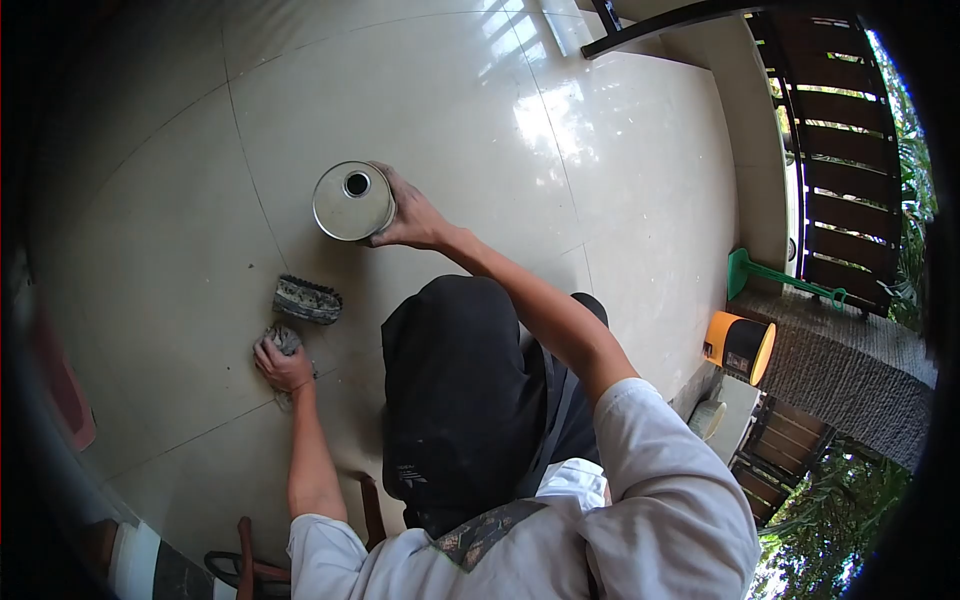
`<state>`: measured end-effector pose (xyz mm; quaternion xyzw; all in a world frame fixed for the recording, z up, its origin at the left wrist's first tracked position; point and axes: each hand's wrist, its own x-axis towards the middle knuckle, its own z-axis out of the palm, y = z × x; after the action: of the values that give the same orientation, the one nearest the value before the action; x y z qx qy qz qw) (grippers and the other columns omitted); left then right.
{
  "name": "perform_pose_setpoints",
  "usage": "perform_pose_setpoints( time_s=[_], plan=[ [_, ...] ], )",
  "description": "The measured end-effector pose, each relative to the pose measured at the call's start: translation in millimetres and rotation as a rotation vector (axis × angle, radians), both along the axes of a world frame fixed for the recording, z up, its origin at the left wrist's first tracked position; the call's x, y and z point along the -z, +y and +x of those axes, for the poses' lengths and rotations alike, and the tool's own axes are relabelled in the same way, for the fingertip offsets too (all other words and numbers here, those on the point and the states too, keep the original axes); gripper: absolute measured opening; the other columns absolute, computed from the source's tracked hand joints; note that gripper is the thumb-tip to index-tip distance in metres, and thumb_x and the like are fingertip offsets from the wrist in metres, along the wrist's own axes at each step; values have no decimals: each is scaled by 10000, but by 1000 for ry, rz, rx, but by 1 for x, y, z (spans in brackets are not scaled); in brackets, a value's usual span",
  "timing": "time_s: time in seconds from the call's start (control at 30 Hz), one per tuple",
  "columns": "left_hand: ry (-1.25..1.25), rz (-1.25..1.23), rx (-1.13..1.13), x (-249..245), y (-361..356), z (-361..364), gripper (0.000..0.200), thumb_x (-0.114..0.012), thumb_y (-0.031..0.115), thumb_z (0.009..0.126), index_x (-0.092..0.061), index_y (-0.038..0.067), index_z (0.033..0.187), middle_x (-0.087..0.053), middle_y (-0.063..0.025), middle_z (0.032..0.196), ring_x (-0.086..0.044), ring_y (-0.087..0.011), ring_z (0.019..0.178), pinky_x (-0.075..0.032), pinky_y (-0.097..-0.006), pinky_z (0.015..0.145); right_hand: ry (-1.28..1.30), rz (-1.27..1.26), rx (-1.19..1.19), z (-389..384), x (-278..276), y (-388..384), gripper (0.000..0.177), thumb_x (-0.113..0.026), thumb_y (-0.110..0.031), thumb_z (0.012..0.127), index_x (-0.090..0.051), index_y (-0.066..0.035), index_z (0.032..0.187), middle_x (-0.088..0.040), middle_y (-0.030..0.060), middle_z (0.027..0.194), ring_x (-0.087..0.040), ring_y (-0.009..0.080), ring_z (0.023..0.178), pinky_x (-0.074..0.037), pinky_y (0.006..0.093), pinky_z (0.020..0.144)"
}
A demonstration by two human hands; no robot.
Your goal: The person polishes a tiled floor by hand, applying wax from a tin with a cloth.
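Observation:
My right hand (408,215) is wrapped around the side of a round metal can (345,212), whose pale top has a dark round opening. Lower left, my left hand (285,368) is closed on a crumpled grey rag (284,339), pressed to the tiled floor (180,330). Just above the rag lies a dark, ridged block (308,299) with grey smears, touched by neither hand. Whether the can rests on the floor or is held over it, I cannot tell.
My dark-clothed knees (450,380) are right of the block. Farther right stand a yellow and black bucket (738,345), a green long-handled tool (785,277) and a slatted gate (840,160). A pinkish object (62,390) is at the far left, wooden legs (246,560) lower left.

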<state>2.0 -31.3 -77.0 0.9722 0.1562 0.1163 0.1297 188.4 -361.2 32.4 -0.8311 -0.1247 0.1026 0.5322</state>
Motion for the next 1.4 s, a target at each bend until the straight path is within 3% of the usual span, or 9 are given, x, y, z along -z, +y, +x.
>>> perform_pose_setpoints(
  time_s=[0.47, 0.6, 0.77, 0.83, 0.9, 1.1, 1.17, 1.2, 1.4],
  plan=[
    [12, -32, 5, -13, -6, 5, 370, -693, 115, 671, -595, 50, 1022, -573, -145, 1034, -564, -373, 990, -437, -481, 875, 42, -35, 55, -15, 9, -4, 1143, -880, -301, 553, -264, -51, 1483, -380, 206, 1467, -384, 390, 1350, -339, 430, 1137],
    [61, -41, 16, -10, -1, 3, 388, -700, 145, 713, -605, 65, 1080, -574, -152, 1082, -559, -378, 1020, -422, -484, 898, 104, -75, 365, -77, 26, 9, 1144, -896, -334, 576, -281, -40, 1494, -406, 275, 1408, -419, 399, 1315, -362, 424, 1111],
    [9, 10, 13, -16, -7, 5, 327, -698, 128, 700, -613, 52, 1007, -588, -134, 1045, -572, -365, 995, -439, -471, 873, 180, -527, -265, -149, 33, 34, 658, -664, -245, 853, -423, -230, 1465, -414, 215, 1434, -437, 334, 1322, -395, 434, 1087],
    [-12, -7, 21, -12, -6, 4, 308, -692, 130, 712, -618, 50, 1000, -591, -138, 1042, -573, -368, 991, -439, -473, 872, -466, -365, -130, -147, 28, 58, 597, -554, -191, 904, -406, -357, 1457, -446, 177, 1426, -458, 314, 1318, -403, 445, 1079],
    [-38, -19, 31, -10, -6, 6, 290, -687, 132, 723, -624, 48, 994, -593, -143, 1039, -574, -370, 987, -440, -474, 871, -742, -409, -167, -116, 32, 73, 698, -587, -222, 849, -348, -339, 1494, -481, 192, 1407, -530, 310, 1248, -421, 472, 1053],
    [-25, -17, 27, -6, -3, 4, 296, -679, 130, 728, -624, 44, 1006, -593, -147, 1049, -569, -380, 995, -434, -479, 879, -494, -352, -431, -113, 72, 89, 682, -539, -249, 875, -313, -428, 1492, -583, 141, 1199, -612, 284, 1064, -457, 432, 974],
    [31, 30, 8, -4, 0, 1, 432, -689, 145, 738, -592, -13, 1128, -581, -204, 1141, -557, -407, 1069, -437, -476, 915, -510, -414, -389, -132, 54, 67, 647, -521, -262, 902, -310, -453, 1483, -599, 105, 1096, -622, 258, 1005, -456, 406, 951],
    [24, 31, 24, -2, 2, 1, 432, -689, 145, 738, -592, -13, 1128, -581, -204, 1141, -557, -407, 1069, -437, -476, 915, -257, -451, -357, -159, 89, 64, 630, -541, -252, 903, -345, -401, 1482, -578, 117, 1176, -598, 237, 1078, -444, 405, 966],
    [-35, 88, 27, -7, -3, 2, 421, -688, 77, 678, -585, 18, 1081, -571, -178, 1079, -551, -402, 1017, -423, -497, 899, -75, -283, -168, -219, 40, -60, 513, -553, -210, 882, -437, -271, 1379, -551, 134, 1234, -579, 270, 1093, -451, 425, 950]
  ],
)
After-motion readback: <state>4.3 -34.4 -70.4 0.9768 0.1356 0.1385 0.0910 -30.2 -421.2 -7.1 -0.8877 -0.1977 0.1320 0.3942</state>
